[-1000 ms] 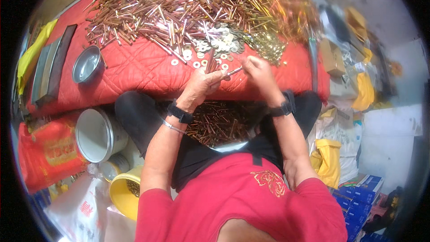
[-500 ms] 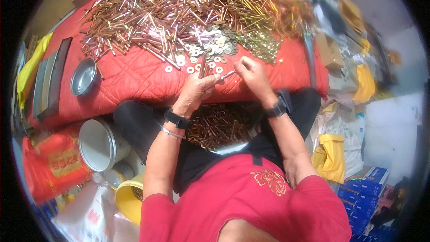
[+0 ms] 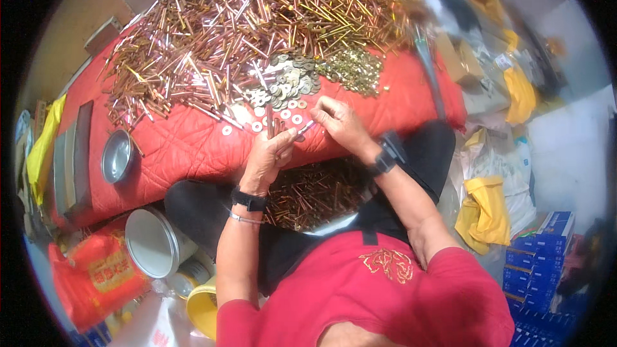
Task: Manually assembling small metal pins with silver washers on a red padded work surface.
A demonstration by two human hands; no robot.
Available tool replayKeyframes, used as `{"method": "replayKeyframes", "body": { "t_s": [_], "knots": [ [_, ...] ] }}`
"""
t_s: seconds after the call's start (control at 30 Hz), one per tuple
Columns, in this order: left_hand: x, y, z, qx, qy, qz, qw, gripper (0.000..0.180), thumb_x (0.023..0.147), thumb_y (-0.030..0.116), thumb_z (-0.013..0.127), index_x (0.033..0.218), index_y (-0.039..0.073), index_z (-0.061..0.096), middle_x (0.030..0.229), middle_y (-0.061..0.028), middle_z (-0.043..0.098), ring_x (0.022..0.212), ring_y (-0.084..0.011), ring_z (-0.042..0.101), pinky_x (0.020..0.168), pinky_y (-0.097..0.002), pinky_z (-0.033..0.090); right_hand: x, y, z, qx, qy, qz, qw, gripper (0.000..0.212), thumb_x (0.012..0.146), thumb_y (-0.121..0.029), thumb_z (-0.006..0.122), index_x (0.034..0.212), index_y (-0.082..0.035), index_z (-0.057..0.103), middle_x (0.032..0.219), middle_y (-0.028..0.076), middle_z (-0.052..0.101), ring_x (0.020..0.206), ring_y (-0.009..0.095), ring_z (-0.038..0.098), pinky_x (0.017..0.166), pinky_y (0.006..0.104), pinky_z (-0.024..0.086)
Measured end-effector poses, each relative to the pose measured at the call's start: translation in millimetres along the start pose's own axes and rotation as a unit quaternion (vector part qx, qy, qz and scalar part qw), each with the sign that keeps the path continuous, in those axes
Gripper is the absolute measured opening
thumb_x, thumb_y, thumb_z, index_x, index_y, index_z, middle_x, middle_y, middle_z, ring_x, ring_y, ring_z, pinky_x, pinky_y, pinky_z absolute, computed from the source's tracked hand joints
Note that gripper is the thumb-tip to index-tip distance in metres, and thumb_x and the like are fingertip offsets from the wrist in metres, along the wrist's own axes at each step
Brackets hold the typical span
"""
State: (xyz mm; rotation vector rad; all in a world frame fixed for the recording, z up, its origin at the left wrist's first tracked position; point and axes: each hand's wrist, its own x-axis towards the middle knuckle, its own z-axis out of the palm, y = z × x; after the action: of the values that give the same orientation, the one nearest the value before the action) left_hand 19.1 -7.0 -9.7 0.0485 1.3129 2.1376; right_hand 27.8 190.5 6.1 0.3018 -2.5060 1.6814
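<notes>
My left hand is closed round several copper-coloured metal rods that stick up from its fist. One thin rod points out between its thumb and forefinger, toward the right. Pinched together at that rod's far end are the fingers of my right hand; whatever small thing they hold is hidden. Just beyond the hands, flat round washers lie loose on the red quilted cloth, in front of a heap of washers. To its right is a heap of small brass-coloured nuts.
A large pile of metal rods covers the far side. More rods lie below my hands, between my legs. A metal bowl rests at left, above a white-lidded bucket. Yellow bags and blue boxes stand at right.
The whole view has shifted, so the washers and both hands appear further left and lower. Both hands remain close together at the thin rod, in much the same pose.
</notes>
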Motion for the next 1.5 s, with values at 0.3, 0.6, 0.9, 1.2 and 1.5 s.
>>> {"method": "replayKeyframes", "body": {
  "t_s": [0.3,0.6,0.9,1.2,1.5],
  "knots": [
    [-4.3,3.7,4.6,0.222,-0.019,0.050,0.973,0.022,0.090,0.028,0.061,0.086,0.007,0.066,0.061,0.0074,0.044,0.050,-0.0026,0.034,0.047,-0.0203,0.025,22.3,12.8,-30.8,0.070,-0.042,0.109,0.991,0.029,0.092,-0.027,0.058,0.078,-0.002,0.058,0.068,0.005,0.053,0.065,0.013,0.053,0.061,0.0283,0.042],
    [15.5,-3.3,-1.2,0.003,0.041,0.068,0.997,0.024,0.092,0.020,0.056,0.108,0.003,0.059,0.073,0.0024,0.053,0.059,-0.0049,0.045,0.051,-0.0209,0.035,135.4,60.1,-22.5,-0.445,0.194,0.037,0.873,0.022,0.078,-0.019,0.062,0.086,0.002,0.062,0.090,0.022,0.061,0.081,0.038,0.064,0.072,0.0445,0.053],
    [23.0,-6.6,-19.9,-0.123,0.105,0.099,0.982,0.033,0.087,0.013,0.064,0.111,-0.006,0.053,0.089,-0.0087,0.061,0.081,-0.0217,0.065,0.075,-0.0353,0.057,152.8,22.4,-45.6,-0.432,0.032,0.199,0.879,0.030,0.072,-0.024,0.059,0.087,0.000,0.069,0.094,0.023,0.066,0.090,0.038,0.065,0.078,0.0425,0.051],
    [21.0,-11.3,-24.8,-0.167,0.062,0.099,0.979,0.036,0.090,0.013,0.059,0.120,-0.002,0.047,0.106,-0.0162,0.062,0.101,-0.0294,0.062,0.083,-0.0384,0.054,30.6,1.3,-31.6,-0.471,0.026,0.037,0.881,0.018,0.074,-0.015,0.054,0.080,0.001,0.057,0.082,0.025,0.063,0.078,0.042,0.062,0.072,0.0500,0.050],
    [22.6,-13.3,-33.3,-0.223,0.135,0.137,0.956,0.020,0.094,0.008,0.049,0.112,-0.001,0.048,0.106,-0.0160,0.063,0.098,-0.0324,0.064,0.073,-0.0375,0.058,10.7,52.0,0.3,-0.530,0.090,-0.043,0.842,0.019,0.081,-0.018,0.052,0.090,-0.002,0.050,0.059,0.019,0.060,0.057,0.035,0.064,0.052,0.0445,0.051]
  ]
}}
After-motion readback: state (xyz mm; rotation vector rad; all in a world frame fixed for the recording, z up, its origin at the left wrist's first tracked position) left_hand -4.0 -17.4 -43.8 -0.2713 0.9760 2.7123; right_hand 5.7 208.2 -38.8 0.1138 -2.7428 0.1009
